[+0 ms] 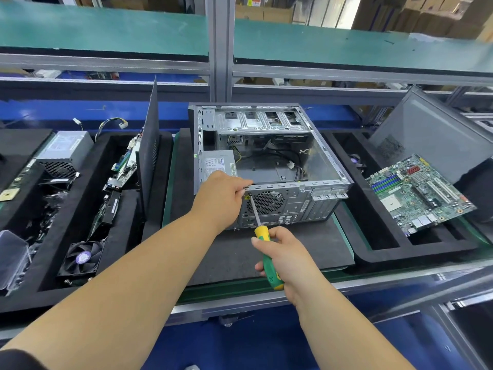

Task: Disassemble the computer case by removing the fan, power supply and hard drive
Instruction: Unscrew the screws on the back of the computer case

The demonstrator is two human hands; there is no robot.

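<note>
Two hands work at the near face of an open computer case point(269, 166) that lies on its side on a black foam pad point(240, 252) on the desk point(373, 283). Nearest, the right hand point(286, 259) has its fingers wrapped round the green and yellow handle of a screwdriver point(264, 245); the shaft runs up and left to a screw at the upper left corner of the round fan grille point(266, 202) on the case's rear panel. Just beyond, the left hand point(220, 198) is curled over the top edge of that rear panel, its fingertips touching the metal just beside the screwdriver tip.

Inside the case, a grey power supply point(217, 164) sits in the near left corner, partly behind the left hand. Loose cables lie across the bare floor of the case, and metal drive bays fill the far end.

Left of the case, black foam trays hold a loose black fan point(81, 259) nearest, circuit cards farther back, and a second power supply point(64, 150) at the far end. An upright dark panel point(148, 161) stands between these trays and the case. To the right, a green motherboard point(418, 194) rests tilted in another foam tray, with a grey side panel point(432, 129) leaning behind it.
</note>
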